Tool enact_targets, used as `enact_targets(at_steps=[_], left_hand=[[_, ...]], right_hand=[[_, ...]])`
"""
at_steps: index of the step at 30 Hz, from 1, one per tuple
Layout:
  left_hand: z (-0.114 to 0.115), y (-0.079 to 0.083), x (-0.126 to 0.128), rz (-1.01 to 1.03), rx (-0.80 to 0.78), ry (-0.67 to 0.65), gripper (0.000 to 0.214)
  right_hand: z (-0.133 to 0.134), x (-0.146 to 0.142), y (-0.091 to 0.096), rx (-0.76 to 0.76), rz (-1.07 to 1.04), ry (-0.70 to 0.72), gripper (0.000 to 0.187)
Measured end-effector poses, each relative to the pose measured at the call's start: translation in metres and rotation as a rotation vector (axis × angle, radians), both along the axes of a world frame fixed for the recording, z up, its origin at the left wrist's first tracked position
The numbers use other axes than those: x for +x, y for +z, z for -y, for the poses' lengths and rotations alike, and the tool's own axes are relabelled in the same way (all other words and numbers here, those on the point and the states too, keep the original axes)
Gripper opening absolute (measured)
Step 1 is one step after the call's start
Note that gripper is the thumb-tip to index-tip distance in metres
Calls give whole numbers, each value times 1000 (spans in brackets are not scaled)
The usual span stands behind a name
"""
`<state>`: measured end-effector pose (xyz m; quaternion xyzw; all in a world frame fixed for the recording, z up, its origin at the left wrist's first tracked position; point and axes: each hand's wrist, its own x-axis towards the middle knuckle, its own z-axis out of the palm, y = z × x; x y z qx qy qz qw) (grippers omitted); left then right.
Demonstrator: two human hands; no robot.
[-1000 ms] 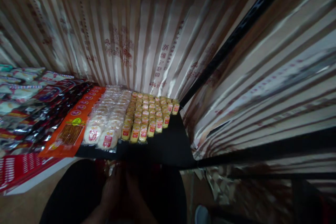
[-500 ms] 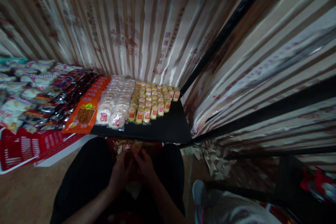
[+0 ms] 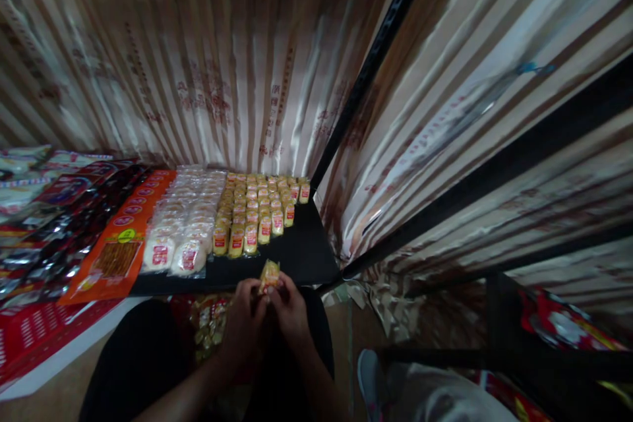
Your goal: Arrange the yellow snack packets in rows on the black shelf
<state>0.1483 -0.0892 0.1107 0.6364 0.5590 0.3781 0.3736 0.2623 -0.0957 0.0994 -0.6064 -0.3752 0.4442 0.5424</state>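
My left hand (image 3: 246, 322) and my right hand (image 3: 290, 314) are closed together on a small yellow snack packet (image 3: 270, 275), held just above the front edge of a black shelf (image 3: 301, 257). Rows of the same yellow packets (image 3: 254, 211) lie on the shelf beyond my hands. To their left lie rows of white round packets (image 3: 180, 231). A bag holding more yellow packets (image 3: 210, 323) rests on my lap, below my left hand.
An orange snack pack (image 3: 119, 250) and dark shiny packets (image 3: 64, 224) fill the shelf's left part. A red basket edge (image 3: 30, 336) sits at lower left. Striped printed sheets (image 3: 222, 66) back the shelf. Black shelf bars (image 3: 376, 59) rise on the right. A shoe (image 3: 376, 376) shows at the bottom.
My hands have risen from my lap to the shelf's front edge with a yellow packet between them. The view has shifted a little to the right.
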Motion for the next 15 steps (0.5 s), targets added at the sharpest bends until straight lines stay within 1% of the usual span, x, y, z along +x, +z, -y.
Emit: enact_targets(at_steps=[2,5,10,15], left_hand=[[-9,-1,14,4,54,-54,23],[-25,-2,36,-4,127,-120,27],[-51,2,69,-76,98,-114,31],[-73,6,102,-70,77,-110,36]], right_hand=[[-8,16,-1,-9,13,-23,43],[-25,38,-7,27,37,-69,47],[-57,70,-20,92,118,-163,47],[-91,96,-23,113,200,-233,48]])
